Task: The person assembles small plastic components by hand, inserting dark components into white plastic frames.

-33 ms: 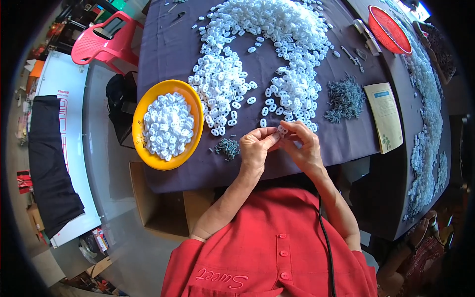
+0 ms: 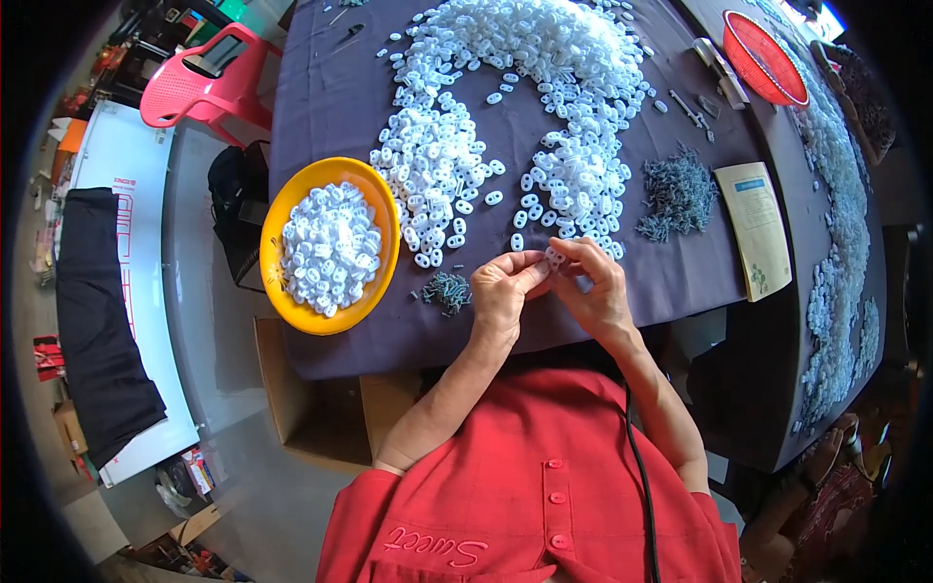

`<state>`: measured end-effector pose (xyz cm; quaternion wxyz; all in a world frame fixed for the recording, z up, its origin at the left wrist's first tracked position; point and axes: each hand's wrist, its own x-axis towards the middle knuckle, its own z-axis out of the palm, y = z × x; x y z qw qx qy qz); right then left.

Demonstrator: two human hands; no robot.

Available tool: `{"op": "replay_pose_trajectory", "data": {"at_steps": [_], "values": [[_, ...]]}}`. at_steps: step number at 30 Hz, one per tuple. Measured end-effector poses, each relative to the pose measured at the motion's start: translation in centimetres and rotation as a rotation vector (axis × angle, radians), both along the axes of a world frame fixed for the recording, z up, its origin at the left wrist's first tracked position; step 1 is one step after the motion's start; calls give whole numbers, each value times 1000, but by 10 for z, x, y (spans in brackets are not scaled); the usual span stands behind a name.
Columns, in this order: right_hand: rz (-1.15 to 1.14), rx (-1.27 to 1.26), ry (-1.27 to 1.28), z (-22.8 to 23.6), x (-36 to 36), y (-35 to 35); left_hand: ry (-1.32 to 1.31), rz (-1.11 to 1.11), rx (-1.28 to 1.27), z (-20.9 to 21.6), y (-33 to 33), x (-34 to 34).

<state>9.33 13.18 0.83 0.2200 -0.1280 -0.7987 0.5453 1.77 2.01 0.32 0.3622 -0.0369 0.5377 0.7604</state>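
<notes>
At the table's near edge, my left hand (image 2: 500, 296) and my right hand (image 2: 599, 299) meet, fingertips pinched on one small white oval plastic piece with holes (image 2: 554, 257). Fingers cover part of it, so I cannot tell whether anything else is in the grip. Just beyond my hands lies a big arched pile of similar white pieces (image 2: 525, 39), its two arms reaching toward me. A little heap of short grey pins (image 2: 448, 292) lies beside my left hand. Farther right is a larger heap of grey pins (image 2: 677, 194).
On the left, an orange bowl (image 2: 274, 228) holds many white pieces. A tan booklet (image 2: 755, 233) lies at the table's right edge, with a red mesh basket (image 2: 765, 60) beyond. A second table carries more white pieces (image 2: 836, 262). A cardboard box (image 2: 280, 389) stands below; a pink chair (image 2: 180, 85) is far left.
</notes>
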Motion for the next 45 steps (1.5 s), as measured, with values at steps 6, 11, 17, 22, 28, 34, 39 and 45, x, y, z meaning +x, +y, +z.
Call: {"op": "replay_pose_trajectory", "data": {"at_steps": [6,11,17,22,28,34,39,45], "values": [[-2,100,23,1,1,5,-50,-57,-26,4,0,2],[32,95,32,5,3,8,-12,-116,-45,4,5,1],[-13,142,-17,3,-1,2,43,-56,-76,0,5,4],[8,85,-70,0,0,2,1,-71,-49,3,-2,2],[33,44,-107,-4,6,8,-22,-211,-25,4,-4,1],[97,73,-58,-2,7,11,53,-287,-167,6,-3,0],[169,43,-62,5,9,17,238,-271,-198,12,-4,-1],[144,-129,-37,1,10,14,420,-280,-218,13,-3,4]]}}
